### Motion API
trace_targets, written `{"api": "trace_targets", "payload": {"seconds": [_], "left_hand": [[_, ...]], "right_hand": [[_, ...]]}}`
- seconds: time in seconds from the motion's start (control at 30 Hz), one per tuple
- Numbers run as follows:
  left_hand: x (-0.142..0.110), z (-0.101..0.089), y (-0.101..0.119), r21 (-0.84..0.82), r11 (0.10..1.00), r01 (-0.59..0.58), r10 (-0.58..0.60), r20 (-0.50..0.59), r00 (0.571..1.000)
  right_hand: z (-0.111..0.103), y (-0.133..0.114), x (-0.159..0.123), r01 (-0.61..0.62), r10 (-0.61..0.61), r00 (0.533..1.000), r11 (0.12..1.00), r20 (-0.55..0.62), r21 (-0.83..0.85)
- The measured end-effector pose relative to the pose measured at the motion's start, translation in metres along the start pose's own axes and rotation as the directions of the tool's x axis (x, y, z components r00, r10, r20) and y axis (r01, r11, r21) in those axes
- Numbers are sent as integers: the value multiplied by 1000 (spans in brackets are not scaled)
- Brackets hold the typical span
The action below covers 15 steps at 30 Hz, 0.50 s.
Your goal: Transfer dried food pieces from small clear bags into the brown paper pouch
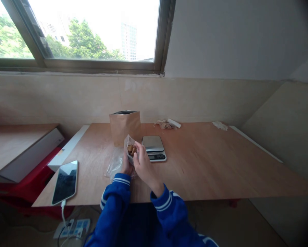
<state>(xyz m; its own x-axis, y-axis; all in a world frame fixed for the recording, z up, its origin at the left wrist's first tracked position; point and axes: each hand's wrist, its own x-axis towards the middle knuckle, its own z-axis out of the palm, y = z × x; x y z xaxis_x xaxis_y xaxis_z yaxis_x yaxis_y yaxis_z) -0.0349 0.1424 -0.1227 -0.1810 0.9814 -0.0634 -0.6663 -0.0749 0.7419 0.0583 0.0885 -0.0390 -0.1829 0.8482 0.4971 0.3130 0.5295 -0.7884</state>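
A small clear plastic bag [128, 140] with brown, dried-looking pieces [131, 150] inside is held over the table, its mouth facing up. My left hand [126, 166] wraps round the bag from the left and below, its fingers mostly hidden behind it. At the bag's right rim, the thumb and fingers of my right hand [145, 166] close on the plastic. Just behind and to the right lies a kitchen scale [153, 143] with a bare metal plate, partly covered by my right hand. A brown kraft paper pouch [124, 126] stands upright with its top open behind the bag.
Crumpled clear plastic [114, 166] lies left of my hands. A tablet [65, 181] with a charging cable rests at the table's left edge, above a power strip [73, 228]. Crumpled scraps [166, 124] and a whitish wad [220, 126] lie along the back edge.
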Motion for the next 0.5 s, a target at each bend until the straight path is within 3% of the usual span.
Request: {"api": "trace_targets", "payload": {"seconds": [0.13, 0.23, 0.33, 0.5], "left_hand": [[1, -5, -9, -112, 993, 46, -48, -13, 999], [4, -7, -13, -126, 989, 77, -82, -35, 996], [4, -9, -11, -70, 995, 67, -70, -27, 997], [1, -13, -8, 67, 998, 23, -22, -11, 1000]], "right_hand": [[7, 7, 37, -112, 141, 986, 956, 90, -271], [7, 9, 50, -146, 186, 977, 937, 101, -317], [8, 13, 54, -130, 166, 983, 931, 78, -342], [14, 21, 50, -36, 174, 956, 868, 235, -496]]}}
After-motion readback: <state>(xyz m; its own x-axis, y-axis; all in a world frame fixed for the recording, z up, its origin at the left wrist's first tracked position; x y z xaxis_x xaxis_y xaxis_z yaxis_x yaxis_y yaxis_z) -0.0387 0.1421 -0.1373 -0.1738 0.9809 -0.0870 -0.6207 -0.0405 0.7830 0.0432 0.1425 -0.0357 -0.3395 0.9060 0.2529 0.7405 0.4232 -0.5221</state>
